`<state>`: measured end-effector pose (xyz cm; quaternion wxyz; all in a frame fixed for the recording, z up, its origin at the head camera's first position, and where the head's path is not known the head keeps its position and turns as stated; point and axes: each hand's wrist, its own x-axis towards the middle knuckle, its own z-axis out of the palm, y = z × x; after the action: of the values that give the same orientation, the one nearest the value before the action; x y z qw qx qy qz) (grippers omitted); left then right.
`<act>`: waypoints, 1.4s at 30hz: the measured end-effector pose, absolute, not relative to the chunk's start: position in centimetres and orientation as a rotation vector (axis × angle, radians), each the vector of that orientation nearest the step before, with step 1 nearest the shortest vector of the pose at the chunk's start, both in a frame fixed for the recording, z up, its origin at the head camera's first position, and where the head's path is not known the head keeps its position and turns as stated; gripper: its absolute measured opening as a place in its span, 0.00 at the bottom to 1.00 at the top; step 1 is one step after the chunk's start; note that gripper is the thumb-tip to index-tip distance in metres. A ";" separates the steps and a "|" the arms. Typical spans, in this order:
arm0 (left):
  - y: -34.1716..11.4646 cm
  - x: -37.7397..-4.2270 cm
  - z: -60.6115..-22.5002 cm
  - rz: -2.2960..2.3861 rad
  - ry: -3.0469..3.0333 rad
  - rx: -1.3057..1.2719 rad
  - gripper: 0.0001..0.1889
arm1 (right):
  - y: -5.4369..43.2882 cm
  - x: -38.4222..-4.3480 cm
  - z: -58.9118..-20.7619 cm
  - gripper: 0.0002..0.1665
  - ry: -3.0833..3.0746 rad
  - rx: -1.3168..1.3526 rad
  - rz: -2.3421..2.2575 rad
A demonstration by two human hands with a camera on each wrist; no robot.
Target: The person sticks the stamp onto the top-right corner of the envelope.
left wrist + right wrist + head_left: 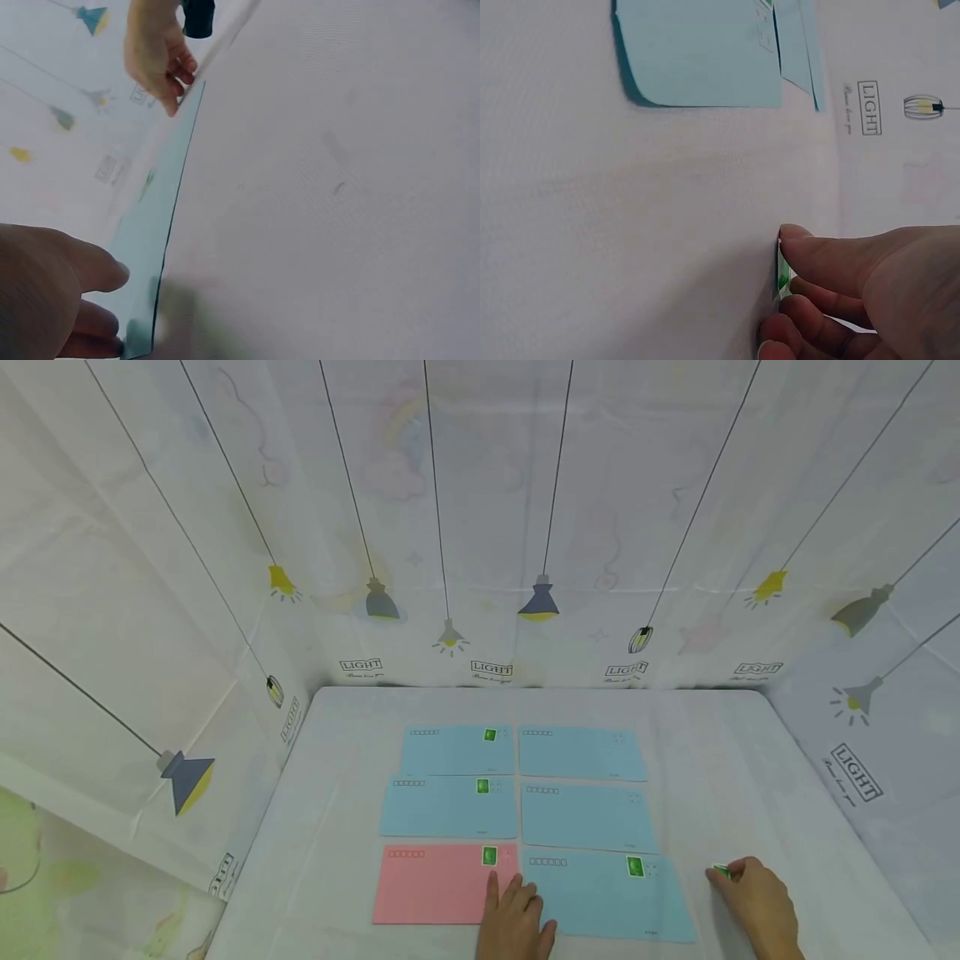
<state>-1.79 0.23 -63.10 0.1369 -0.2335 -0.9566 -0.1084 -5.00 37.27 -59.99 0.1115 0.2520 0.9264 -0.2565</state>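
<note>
My right hand (759, 902) pinches a small green stamp (783, 276) between thumb and fingers, just above the white table, right of the envelopes. My left hand (513, 922) rests with relaxed, spread fingers across the pink envelope (427, 893) and the near corner of the front blue envelope (592, 902). Green stamps show on the pink envelope, on the front blue envelope and on two blue envelopes at left, the middle one (435, 814) and the back one (450, 756). The right-hand middle blue envelope (585, 822) and back blue envelope (577, 756) bear no stamp.
The envelopes lie flat in two columns on a white-covered table (322, 860). A white curtain (495, 510) printed with hanging lamps stands along the back and sides. In the left wrist view a dark band (198, 16) is on the right wrist.
</note>
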 end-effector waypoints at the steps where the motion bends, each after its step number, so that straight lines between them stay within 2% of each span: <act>1: 0.3 -1.9 -62.9 -0.310 -2.774 -0.668 0.18 | 37.4 -5.0 -60.1 0.33 2.726 0.726 -0.753; 7: 0.2 -3.0 -61.8 -0.354 -2.742 -0.688 0.15 | 37.9 -4.8 -60.6 0.35 2.717 0.736 -0.751; 14: 0.6 -6.8 -60.0 -0.579 -2.725 -0.608 0.16 | 38.0 -4.7 -60.6 0.33 2.684 0.800 -0.756; 22: 1.6 -10.2 -59.9 -0.564 -2.813 -0.523 0.16 | 38.1 -4.6 -60.9 0.30 2.667 0.822 -0.798; 27: 2.0 -11.2 -60.3 -0.491 -2.815 -0.521 0.16 | 38.1 -4.6 -61.0 0.29 2.677 0.828 -0.829; 34: 2.5 -12.1 -60.4 -0.364 -2.913 -0.488 0.19 | 37.7 -4.9 -61.0 0.21 2.715 0.894 -0.864; 42: 2.7 -12.3 -61.0 -0.287 -2.909 -0.517 0.20 | 38.2 -5.2 -60.1 0.27 2.683 0.878 -1.040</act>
<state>-12.34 2.72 -60.98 0.0864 -0.1734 -0.9763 -0.0964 -5.19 38.20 -60.12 0.0664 0.2910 0.8899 -0.3450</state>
